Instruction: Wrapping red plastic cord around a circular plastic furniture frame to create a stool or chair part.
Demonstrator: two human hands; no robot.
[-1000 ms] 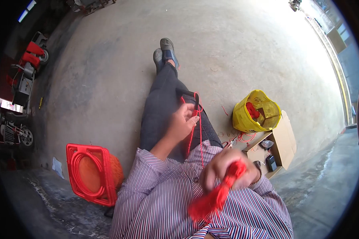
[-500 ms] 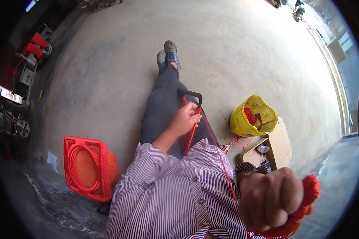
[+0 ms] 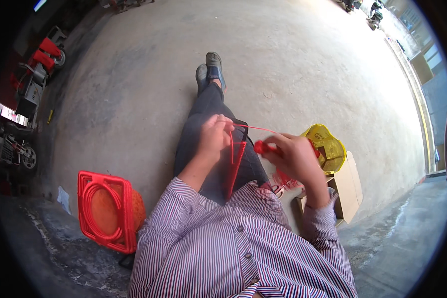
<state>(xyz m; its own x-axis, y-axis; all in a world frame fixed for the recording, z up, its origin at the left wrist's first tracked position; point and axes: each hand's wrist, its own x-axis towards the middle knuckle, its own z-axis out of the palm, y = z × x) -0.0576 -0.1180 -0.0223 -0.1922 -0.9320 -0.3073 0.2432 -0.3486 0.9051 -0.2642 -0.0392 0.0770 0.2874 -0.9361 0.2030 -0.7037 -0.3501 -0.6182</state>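
Across my lap lies a black tubular frame point(image 3: 244, 130) with a bent corner, one bar of it tightly wound with red cord point(image 3: 237, 169). My left hand point(image 3: 215, 135) is closed by that corner, pinching a strand of red cord between thumb and fingers. From there the strand point(image 3: 257, 128) runs across to my right hand point(image 3: 298, 155). The right hand, somewhat blurred, is closed round a red cord bundle point(image 3: 266, 148), whose end pokes out past the fingers. Another short length of cord hangs below my left hand.
On my right stand a yellow bucket point(image 3: 333, 144) and an open cardboard box point(image 3: 348, 191), with scissors point(image 3: 278, 190) and loose red cord beside my thigh. A red-wrapped frame point(image 3: 104, 211) with an orange panel is at my left. Scooters point(image 3: 32, 99) are parked far left.
My right hand has swung from the lower right, close up, to over my right thigh with the cord bundle. The left hand has shifted left and up, off the wound bar onto the strand.
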